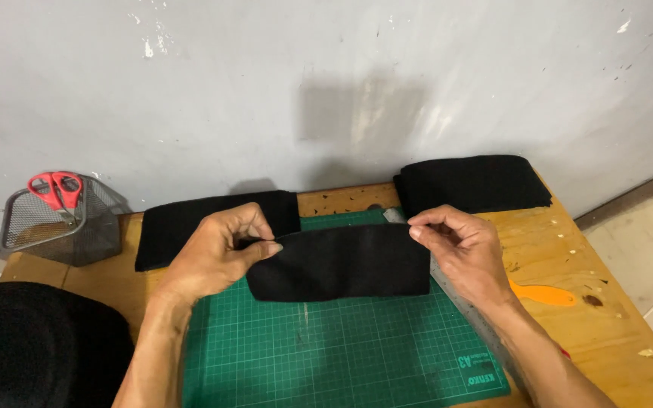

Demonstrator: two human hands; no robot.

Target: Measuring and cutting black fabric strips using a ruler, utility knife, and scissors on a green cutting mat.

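One black cloth piece point(341, 263) lies on the green cutting mat point(341, 355), its long axis running left to right between my hands. My left hand point(217, 253) pinches its upper left corner in a narrow grip, and my right hand point(459, 245) pinches the upper right corner the same way; both sit equally near. A metal ruler point(466, 306) runs under my right wrist. Two more black cloth stacks point(474, 183) rest farther back on the wooden surface point(598, 272). A mesh basket point(54, 223) with red scissors point(58, 189) stands far left.
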